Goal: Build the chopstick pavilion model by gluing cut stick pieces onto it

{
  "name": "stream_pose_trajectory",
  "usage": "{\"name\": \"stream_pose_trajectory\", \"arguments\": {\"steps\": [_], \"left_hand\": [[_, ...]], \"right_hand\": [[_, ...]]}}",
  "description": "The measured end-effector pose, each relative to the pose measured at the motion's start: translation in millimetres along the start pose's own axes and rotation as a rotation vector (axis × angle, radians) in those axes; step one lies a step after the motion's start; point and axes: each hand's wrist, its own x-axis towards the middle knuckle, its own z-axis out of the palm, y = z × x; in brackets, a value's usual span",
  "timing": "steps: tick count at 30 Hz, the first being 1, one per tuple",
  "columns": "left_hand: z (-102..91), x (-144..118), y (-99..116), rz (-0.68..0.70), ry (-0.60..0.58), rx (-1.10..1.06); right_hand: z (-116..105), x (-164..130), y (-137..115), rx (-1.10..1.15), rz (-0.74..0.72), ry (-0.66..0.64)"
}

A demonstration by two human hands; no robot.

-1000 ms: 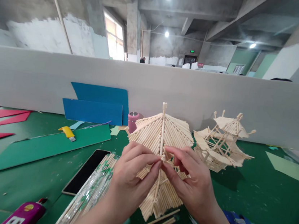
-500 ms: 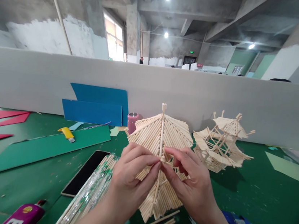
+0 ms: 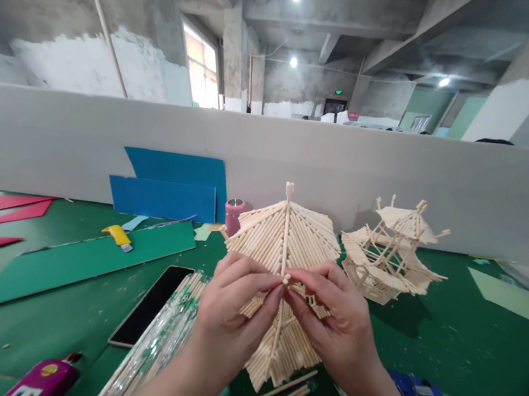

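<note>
Barely any change vs a sec ago: right hand [image 3: 342, 326] thumb dropped closer, so both hands now pinch one small stick piece [image 3: 286, 279] w/ left hand [image 3: 230, 322], right in front of the stick roof [image 3: 283, 239]. Count: 1 roof, 1 finished pavilion model [image 3: 393, 252] beyond right hand, 1 chopstick pack [image 3: 154, 345] by left wrist, 1 phone [image 3: 148, 306].

Pale stick-built roof [image 3: 283, 239] tilted upright above green table.
</note>
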Motion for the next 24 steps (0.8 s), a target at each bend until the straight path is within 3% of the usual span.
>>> {"name": "stream_pose_trajectory", "arguments": {"steps": [24], "left_hand": [[-2.2, -6.4, -1.5, 0.005, 0.023, 0.006]], "right_hand": [[0.0, -1.0, 2.7, -0.015, 0.002, -0.002]]}}
